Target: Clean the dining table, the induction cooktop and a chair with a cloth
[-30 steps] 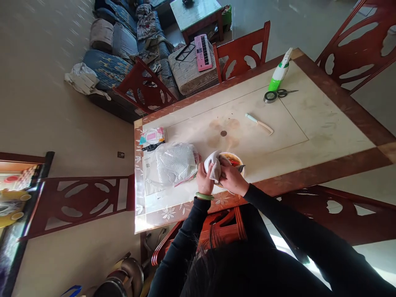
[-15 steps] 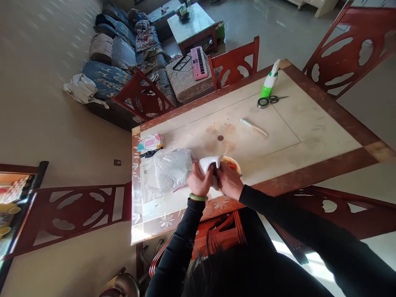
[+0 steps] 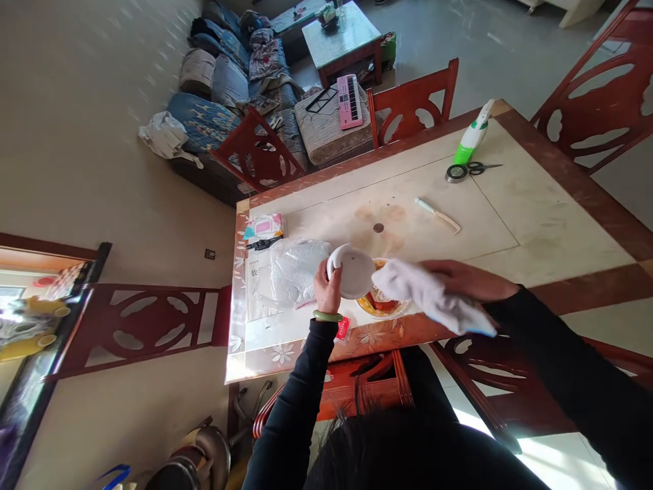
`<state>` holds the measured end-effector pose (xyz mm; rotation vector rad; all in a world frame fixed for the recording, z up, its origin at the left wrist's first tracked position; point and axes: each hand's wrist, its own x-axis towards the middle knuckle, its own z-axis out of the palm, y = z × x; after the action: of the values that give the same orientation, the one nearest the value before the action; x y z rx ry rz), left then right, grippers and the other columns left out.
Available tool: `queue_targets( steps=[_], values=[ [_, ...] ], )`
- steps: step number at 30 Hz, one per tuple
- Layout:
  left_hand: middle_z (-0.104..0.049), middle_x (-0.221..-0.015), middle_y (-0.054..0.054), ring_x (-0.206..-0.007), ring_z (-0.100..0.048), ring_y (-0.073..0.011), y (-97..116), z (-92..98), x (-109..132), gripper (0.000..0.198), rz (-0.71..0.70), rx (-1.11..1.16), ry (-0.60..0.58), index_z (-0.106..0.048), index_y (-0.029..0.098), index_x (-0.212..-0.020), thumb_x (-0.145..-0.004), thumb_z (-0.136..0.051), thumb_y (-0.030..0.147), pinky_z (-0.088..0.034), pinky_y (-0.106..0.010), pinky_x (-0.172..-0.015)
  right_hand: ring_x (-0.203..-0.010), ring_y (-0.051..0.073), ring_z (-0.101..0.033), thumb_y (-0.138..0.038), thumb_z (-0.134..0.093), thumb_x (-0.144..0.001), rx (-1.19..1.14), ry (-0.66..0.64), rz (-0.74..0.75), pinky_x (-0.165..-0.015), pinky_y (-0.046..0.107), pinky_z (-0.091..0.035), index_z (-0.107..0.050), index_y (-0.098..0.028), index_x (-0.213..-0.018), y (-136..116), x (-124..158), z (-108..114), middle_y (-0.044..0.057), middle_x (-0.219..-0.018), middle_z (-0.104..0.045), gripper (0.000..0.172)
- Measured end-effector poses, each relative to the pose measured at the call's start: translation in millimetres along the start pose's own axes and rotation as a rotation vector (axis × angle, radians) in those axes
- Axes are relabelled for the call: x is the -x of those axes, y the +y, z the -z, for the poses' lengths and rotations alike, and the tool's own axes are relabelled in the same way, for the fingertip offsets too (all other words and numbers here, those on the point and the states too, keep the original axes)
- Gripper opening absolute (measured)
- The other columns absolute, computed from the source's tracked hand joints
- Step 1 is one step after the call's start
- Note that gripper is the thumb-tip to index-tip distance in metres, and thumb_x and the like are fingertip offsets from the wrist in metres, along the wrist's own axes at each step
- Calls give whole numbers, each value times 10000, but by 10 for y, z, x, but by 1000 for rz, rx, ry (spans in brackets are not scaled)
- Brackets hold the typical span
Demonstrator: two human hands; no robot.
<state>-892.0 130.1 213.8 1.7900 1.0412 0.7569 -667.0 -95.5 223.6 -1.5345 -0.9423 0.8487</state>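
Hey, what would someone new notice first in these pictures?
The eye goes first to the left hand gripping a round white object over the edge of a round dish of red-orange food, and the right hand holding a crumpled white cloth. Both are at a long cream-and-reddish-brown table. Beyond it, a bright pink electronic keyboard stands out.

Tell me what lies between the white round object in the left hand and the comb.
In the head view, brown stains on the tabletop and a small dark disc lie between the white round object and the comb.
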Motion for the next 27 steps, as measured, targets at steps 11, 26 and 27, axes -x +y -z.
queue_targets(
  steps=[11, 26, 27],
  values=[
    [-768, -1190, -112, -1104, -739, -288, -104, -161, 177, 463, 671, 623, 27, -703, 213, -1196, -825, -742, 489, -634, -366, -784, -1041, 251, -707, -327, -601, -862, 157, 333, 33, -964, 363, -574, -696, -252, -1036, -108, -16, -357, 56, -1106, -764, 212],
    [-729, -878, -83, -808, -706, -206, -10, -368, 315, 175, 888, 935, -141, -693, 166, -947, -831, -673, 296, -608, -326, -732, -1488, 380, -500, -391, -703, -945, 154, 382, 220, -1232, 581, -436, -575, -333, -1464, -113, 228, -1262, 116, -1591, -531, 538],
    [-700, -806, -75, -752, -681, -191, -12, -422, 345, 132, 877, 924, -172, -678, 164, -877, -825, -653, 283, -594, -315, -712, -1548, 405, -424, -380, -749, -916, 214, 338, 259, -1266, 620, -382, -612, -339, -1432, -146, 190, -1316, 110, -1635, -482, 535]
  ],
)
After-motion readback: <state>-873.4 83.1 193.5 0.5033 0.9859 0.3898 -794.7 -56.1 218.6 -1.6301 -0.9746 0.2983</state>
